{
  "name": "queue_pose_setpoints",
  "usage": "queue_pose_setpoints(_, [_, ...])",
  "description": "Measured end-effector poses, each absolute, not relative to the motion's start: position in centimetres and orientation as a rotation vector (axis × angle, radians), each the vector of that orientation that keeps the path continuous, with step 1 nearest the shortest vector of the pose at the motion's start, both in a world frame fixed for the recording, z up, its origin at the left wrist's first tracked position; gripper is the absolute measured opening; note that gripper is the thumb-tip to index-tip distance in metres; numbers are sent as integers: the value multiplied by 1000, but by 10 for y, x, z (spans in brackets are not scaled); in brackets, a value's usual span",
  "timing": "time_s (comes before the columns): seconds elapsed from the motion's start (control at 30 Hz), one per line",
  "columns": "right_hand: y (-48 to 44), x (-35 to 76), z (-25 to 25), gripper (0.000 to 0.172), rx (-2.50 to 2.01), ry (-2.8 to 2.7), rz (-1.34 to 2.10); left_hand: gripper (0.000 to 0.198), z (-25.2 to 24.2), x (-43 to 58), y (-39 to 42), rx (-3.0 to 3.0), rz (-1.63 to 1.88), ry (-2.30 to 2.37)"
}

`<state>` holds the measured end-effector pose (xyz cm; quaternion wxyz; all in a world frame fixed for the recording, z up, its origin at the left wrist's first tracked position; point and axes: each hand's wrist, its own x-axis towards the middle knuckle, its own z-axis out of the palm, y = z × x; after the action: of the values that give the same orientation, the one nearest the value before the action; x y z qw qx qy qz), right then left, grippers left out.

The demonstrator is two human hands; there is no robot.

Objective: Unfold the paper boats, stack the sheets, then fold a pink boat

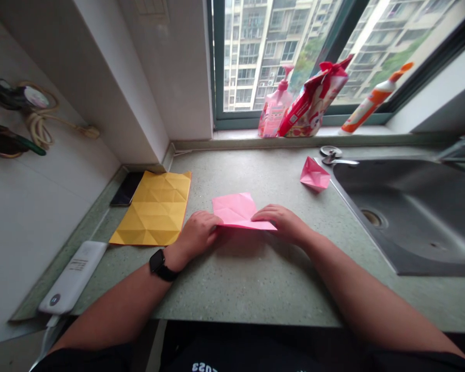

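A creased pink sheet of paper [235, 207] lies at the middle of the counter, its near edge folded up and lifted a little. My left hand [199, 232] pinches the left end of that folded edge, fingers closed on it. At the right end, my right hand [282, 221] grips the same edge, with its fingertips resting on top of the paper. A folded pink paper shape [315, 175] sits apart at the back right. Left of my hands, a yellow creased sheet [157, 209] lies flat, partly over a dark phone [126, 189].
A steel sink [414, 217] is set into the counter [256, 289] on the right. A white power bank [74, 276] with a cable lies at the front left. On the windowsill stand a pink pump bottle [274, 111], a red bag [313, 101] and an orange-and-white bottle [372, 103].
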<state>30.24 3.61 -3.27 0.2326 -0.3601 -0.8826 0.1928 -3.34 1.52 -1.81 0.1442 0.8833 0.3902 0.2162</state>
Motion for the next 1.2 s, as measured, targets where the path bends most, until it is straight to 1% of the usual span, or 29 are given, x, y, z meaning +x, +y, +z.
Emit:
queue_pose_setpoints(0.07, [38,304,-33,23,-1042,-2394,540,14,-19,-34,15,2510,649,1199])
queue_pose_setpoints(0.13, [37,305,-34,20,-1129,-2349,560,9,-21,-33,14,2452,679,1284])
queue_pose_setpoints(0.2, [35,303,-34,22,-1242,-2296,588,9,-22,-31,14,2357,726,1365])
queue_pose_setpoints(0.23, [33,302,-34,27,-1296,-2267,597,15,-23,-30,14,2298,756,1390])
queue_pose_setpoints(0.27, [32,300,-35,34,-1344,-2237,598,26,-24,-29,13,2240,786,1405])
queue_pose_setpoints(0.33, [29,294,-36,50,-1421,-2181,581,55,-26,-27,13,2154,837,1415])
queue_pose_setpoints(0.4, [28,287,-38,60,-1477,-2139,544,80,-28,-26,14,2134,850,1424])
queue_pose_setpoints(0.47, [29,281,-39,63,-1521,-2100,479,90,-30,-26,15,2159,834,1434])
queue_pose_setpoints(0.57, [35,274,-41,59,-1548,-2071,373,84,-32,-25,14,2269,792,1432])
queue_pose_setpoints(0.7, [45,270,-44,51,-1553,-2074,290,65,-31,-23,12,2570,824,1494])
queue_pose_setpoints(0.8, [49,269,-47,46,-1540,-2058,256,44,-31,-19,12,2761,783,1312])
queue_pose_setpoints(0.87, [50,269,-46,43,-1518,-2045,225,36,-32,-17,14,2818,689,1121])
queue_pose_setpoints(0.93, [47,269,-41,41,-1488,-2033,176,36,-35,-16,17,2818,600,1023])
queue_pose_setpoints(1.03, [34,269,-31,36,-1421,-2068,127,41,-39,-16,19,2767,524,998])
queue_pose_setpoints(1.2, [5,261,-26,36,-1230,-2343,216,43,-42,-14,17,2705,496,1141])
